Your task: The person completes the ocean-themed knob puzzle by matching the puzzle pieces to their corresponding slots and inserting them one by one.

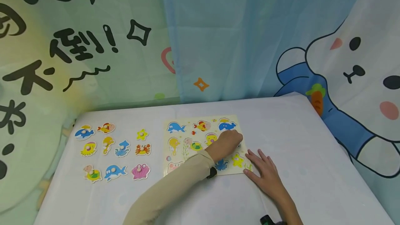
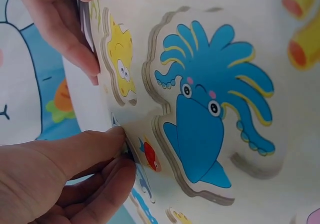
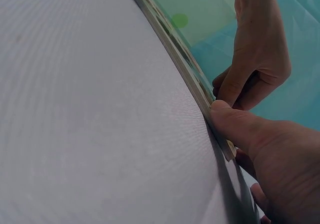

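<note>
Showing ten loose pieces [image 1: 143, 149] out on the table [image 1: 300, 127]; visible board [image 1: 189, 122] recesses look unfilled. Left hand [image 1: 227, 143]: narrow grip at the board, can't tell what's held; right hand [image 1: 265, 174], fingers extended, touches its edge.

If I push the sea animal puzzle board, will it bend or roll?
The puzzle board is probably stiff: its edge looks thick and straight. It likely won't roll, because it's flat. It might slide on the white table, though the right hand resting at its corner could steady it.
</note>
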A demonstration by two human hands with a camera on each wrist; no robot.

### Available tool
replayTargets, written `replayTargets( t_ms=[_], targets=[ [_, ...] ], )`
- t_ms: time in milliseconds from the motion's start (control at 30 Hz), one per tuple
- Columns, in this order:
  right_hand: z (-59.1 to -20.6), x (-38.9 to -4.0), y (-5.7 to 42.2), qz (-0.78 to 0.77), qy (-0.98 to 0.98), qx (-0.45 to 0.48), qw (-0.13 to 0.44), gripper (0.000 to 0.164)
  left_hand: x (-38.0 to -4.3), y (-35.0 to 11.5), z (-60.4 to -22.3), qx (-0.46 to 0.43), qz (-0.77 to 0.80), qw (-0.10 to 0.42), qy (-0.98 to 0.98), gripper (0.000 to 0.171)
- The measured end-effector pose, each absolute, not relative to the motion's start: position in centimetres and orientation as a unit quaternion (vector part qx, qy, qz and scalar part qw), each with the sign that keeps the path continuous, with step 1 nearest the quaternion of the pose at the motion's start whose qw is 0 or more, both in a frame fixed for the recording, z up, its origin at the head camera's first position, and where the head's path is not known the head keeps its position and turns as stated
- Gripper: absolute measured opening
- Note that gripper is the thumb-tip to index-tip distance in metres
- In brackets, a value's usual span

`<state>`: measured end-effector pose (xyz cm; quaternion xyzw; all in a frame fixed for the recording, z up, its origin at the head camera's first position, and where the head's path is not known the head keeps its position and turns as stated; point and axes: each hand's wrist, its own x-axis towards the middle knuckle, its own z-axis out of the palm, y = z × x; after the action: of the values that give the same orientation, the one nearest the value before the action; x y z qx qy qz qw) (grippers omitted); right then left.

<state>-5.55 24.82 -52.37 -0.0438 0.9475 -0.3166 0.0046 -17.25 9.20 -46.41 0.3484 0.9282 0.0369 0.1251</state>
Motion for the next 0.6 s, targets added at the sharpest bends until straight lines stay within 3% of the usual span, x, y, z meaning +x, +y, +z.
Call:
replayTargets(
  t_ms=[600],
  targets=[
    [-52.18,-5.49,24.64,-0.313,0.949,-0.036,0.000,0.057,-17.27,9.80,-46.60,0.336,0.020,0.122,0.934,0.029]
  ],
)
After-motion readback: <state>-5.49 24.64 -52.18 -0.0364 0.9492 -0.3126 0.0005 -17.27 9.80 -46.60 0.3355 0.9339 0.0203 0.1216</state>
